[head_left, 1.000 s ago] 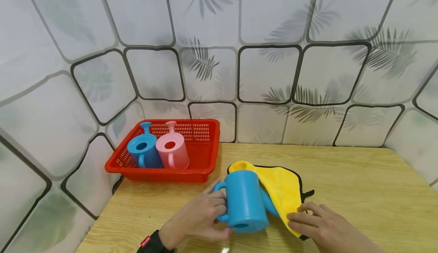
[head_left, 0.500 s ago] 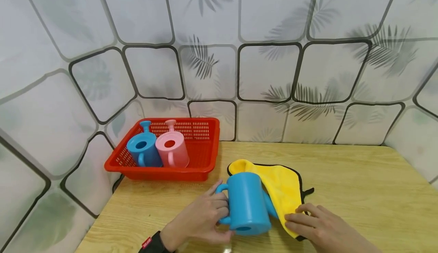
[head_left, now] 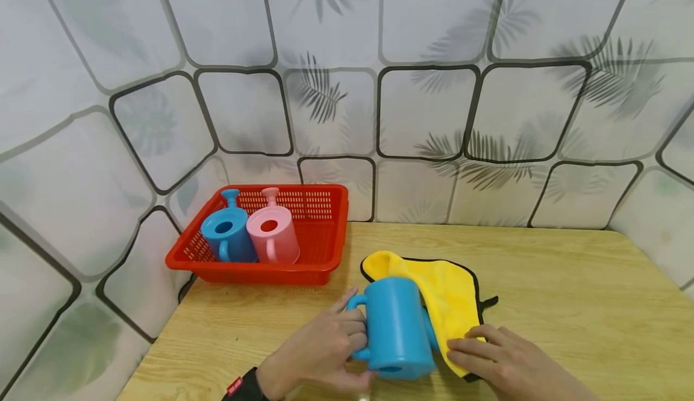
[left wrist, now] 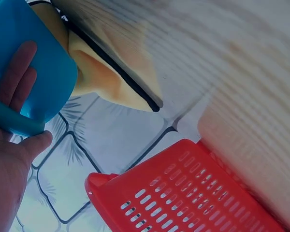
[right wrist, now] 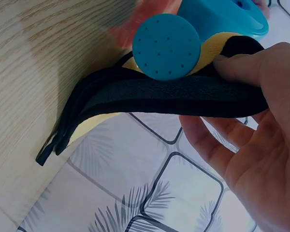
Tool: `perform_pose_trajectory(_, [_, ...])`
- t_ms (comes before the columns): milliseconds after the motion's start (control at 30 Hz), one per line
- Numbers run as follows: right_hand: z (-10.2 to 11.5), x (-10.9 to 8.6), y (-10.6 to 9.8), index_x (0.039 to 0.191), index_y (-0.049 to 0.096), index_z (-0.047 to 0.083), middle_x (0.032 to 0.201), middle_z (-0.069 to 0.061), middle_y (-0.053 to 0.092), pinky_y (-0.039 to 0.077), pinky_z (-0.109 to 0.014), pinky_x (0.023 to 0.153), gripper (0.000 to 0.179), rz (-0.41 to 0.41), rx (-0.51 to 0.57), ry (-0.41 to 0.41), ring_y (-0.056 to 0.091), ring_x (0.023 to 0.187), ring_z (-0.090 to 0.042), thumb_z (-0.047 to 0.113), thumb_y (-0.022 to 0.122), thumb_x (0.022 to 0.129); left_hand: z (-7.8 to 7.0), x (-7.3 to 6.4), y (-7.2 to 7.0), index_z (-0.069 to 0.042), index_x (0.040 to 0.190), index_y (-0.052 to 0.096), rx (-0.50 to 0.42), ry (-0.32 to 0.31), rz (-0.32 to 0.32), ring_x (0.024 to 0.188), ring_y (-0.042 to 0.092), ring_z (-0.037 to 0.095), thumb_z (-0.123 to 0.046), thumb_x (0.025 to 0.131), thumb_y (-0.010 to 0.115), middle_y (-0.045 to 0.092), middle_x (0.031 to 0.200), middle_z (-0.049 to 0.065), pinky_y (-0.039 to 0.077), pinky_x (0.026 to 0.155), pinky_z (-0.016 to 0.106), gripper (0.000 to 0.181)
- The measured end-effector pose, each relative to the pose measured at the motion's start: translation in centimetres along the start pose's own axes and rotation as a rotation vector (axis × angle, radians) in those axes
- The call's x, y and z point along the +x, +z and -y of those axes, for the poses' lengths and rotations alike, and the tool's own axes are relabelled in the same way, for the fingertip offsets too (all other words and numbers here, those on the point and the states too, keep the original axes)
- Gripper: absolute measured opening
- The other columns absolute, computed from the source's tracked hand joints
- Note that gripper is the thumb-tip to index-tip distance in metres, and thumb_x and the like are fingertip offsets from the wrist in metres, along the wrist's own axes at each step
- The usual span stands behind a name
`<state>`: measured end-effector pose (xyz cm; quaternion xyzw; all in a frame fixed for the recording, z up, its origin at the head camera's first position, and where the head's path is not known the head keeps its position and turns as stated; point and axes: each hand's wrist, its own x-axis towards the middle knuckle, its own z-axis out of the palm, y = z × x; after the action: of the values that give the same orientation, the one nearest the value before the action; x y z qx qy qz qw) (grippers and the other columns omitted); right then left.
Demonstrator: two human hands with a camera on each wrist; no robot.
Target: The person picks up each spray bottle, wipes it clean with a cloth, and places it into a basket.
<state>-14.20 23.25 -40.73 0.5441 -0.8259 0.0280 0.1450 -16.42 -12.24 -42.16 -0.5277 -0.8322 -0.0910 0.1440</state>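
A blue watering can lies tipped on the wooden table, its base hole facing me. My left hand grips its handle, fingers curled round it; in the left wrist view the left hand lies against the can's body. A yellow cloth with a black edge drapes over the can's far side and spout. My right hand pinches the cloth's near corner. In the right wrist view the thumb presses the cloth's dark underside just below the round, perforated spout head.
A red slotted basket stands at the table's back left against the wall, holding a blue can and a pink can. The basket's rim shows in the left wrist view. Tile-patterned walls close in behind and on the left.
The blue can has shifted slightly right and nearer to me in my left hand. My right hand has stayed on the cloth's corner, barely moving.
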Motion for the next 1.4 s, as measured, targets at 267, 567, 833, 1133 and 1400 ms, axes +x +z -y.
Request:
perform_pose_trajectory(267, [-0.6,-0.4,0.3,0.122,0.073,0.019,0.117,0.005,0.074,0.053,-0.022,0.074,0.039,-0.231,-0.072,0.055,0.064,0.095,-0.014,0.03,0.037,0.11,-0.3,0.2,-0.8,-0.023,0.083,0.065,0.051,0.033,-0.027,0.09,0.057,0.004,-0.047,0.09,0.068,0.062,0.08,-0.013,0.034,0.121,0.057,0.026])
perform_pose_trajectory(567, [-2.5,-2.8,1.6,0.114,0.076,0.019,0.113,0.004,0.075,0.057,-0.026,0.079,0.027,-0.172,-0.082,0.237,0.069,0.097,-0.019,0.021,0.051,0.107,1.6,-0.1,-3.2,-0.02,0.08,0.063,0.116,0.021,-0.22,0.088,0.063,0.008,-0.044,0.083,0.078,0.065,0.075,-0.011,0.046,0.114,0.047,0.028])
perform_pose_trajectory(833, [-2.3,-4.3,3.1,0.133,0.069,0.016,0.137,-0.005,0.068,0.059,-0.048,0.087,0.043,0.265,0.165,0.536,0.068,0.118,-0.034,0.029,0.073,0.092,4.3,-1.4,-4.7,-0.01,0.097,0.067,0.11,-0.097,-0.419,0.098,0.068,0.017,-0.046,0.097,0.064,0.072,0.09,0.0,0.051,0.105,0.056,0.036])
perform_pose_trajectory(1133, [-2.2,-4.3,3.3,0.134,0.068,0.015,0.14,-0.007,0.066,0.059,-0.049,0.086,0.045,0.274,0.182,0.547,0.068,0.118,-0.036,0.037,0.07,0.095,6.4,-2.4,-4.5,-0.002,0.11,0.056,-0.069,-0.331,-0.556,0.085,0.055,0.01,-0.022,0.103,0.057,0.057,0.091,0.003,0.057,0.076,0.026,0.021])
perform_pose_trajectory(1400, [-2.1,-3.9,3.1,0.137,0.066,0.016,0.142,-0.008,0.064,0.058,-0.052,0.087,0.046,0.289,0.21,0.569,0.067,0.118,-0.038,0.038,0.068,0.096,7.5,-2.9,-3.7,-0.004,0.106,0.058,-0.144,-0.433,-0.604,0.08,0.06,0.01,0.004,0.093,0.066,0.066,0.089,0.005,0.057,0.074,0.023,0.017])
